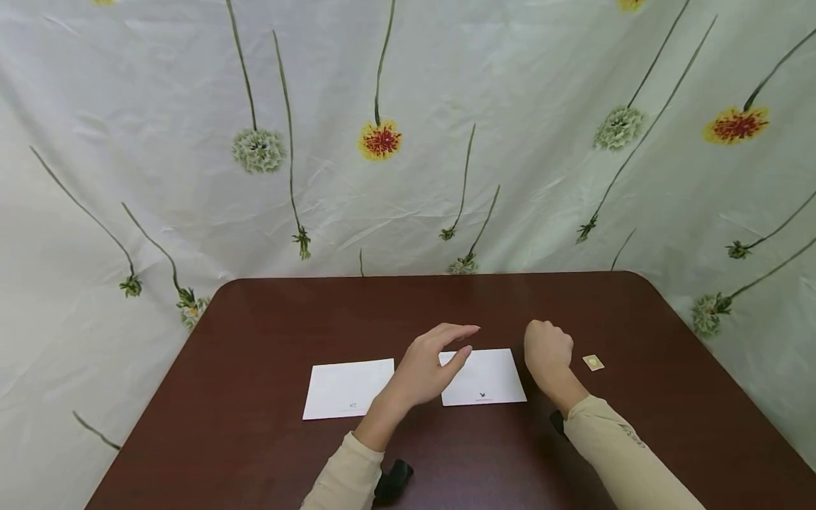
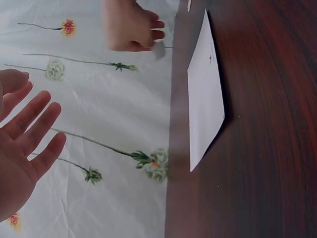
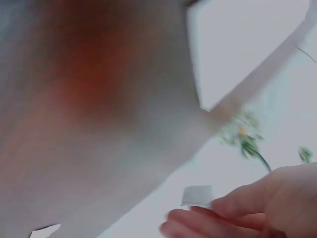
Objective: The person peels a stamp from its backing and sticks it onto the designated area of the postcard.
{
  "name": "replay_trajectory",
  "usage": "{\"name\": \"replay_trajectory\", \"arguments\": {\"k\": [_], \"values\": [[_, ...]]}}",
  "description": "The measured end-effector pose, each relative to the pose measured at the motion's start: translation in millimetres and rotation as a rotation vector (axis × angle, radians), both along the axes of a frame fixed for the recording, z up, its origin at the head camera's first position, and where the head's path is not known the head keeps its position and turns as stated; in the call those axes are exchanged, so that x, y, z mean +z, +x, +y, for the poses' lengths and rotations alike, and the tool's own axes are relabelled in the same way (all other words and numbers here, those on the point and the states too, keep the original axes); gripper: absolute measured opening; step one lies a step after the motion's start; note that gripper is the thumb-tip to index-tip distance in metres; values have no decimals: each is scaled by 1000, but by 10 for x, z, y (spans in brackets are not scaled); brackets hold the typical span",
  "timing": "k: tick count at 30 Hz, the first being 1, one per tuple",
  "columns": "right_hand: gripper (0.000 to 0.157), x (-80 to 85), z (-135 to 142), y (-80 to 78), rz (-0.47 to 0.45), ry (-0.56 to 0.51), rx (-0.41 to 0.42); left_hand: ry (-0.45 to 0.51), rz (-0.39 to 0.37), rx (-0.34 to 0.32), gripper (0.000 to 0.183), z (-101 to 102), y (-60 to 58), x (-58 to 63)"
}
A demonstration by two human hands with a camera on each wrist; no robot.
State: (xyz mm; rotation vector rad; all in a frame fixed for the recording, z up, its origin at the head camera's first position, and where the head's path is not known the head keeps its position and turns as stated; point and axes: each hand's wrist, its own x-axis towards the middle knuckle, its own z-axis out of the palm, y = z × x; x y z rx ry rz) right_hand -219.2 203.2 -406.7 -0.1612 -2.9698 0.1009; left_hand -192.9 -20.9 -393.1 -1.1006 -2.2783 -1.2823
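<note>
My right hand (image 1: pixel 548 350) is to the right of a white, envelope-like paper rectangle (image 1: pixel 487 386), above the table. Between its thumb and fingers it pinches a small, pale square piece (image 3: pixel 197 195), like a stamp or sticker. That piece (image 2: pixel 159 50) also shows below the hand in the left wrist view, while the head view hides it. My left hand (image 1: pixel 423 365) hovers over the left edge of the same rectangle, fingers relaxed and spread, holding nothing. Left of it lies a second white rectangle (image 1: pixel 347 388), partly covered by the left wrist. Both rectangles carry a small dark print near the front edge.
A small square with a yellowish middle (image 1: pixel 593 363) lies on the dark reddish-brown table (image 1: pixel 274 319), right of my right hand. Behind the table hangs a pale cloth (image 1: pixel 319 184) printed with flowers. Dark straps or devices (image 1: pixel 393 482) sit at the wrists.
</note>
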Motion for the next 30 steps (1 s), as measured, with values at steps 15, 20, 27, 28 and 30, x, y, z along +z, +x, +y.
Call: {"name": "replay_trajectory", "arguments": {"k": [15, 20, 27, 28, 30], "values": [[19, 364, -123, 381, 277, -293, 85, 24, -139, 41, 29, 17, 9, 3], [17, 473, -274, 544, 277, -437, 195, 127, -272, 35, 30, 58, -12, -5], [14, 635, -446, 740, 152, -670, 326, 296, -596, -44, 44, 57, -3, 14], [14, 642, -463, 753, 132, -700, 336, 322, -634, -62, 42, 53, -2, 20], [15, 653, -492, 775, 89, -757, 350, 363, -669, -90, 37, 44, 3, 34]]}}
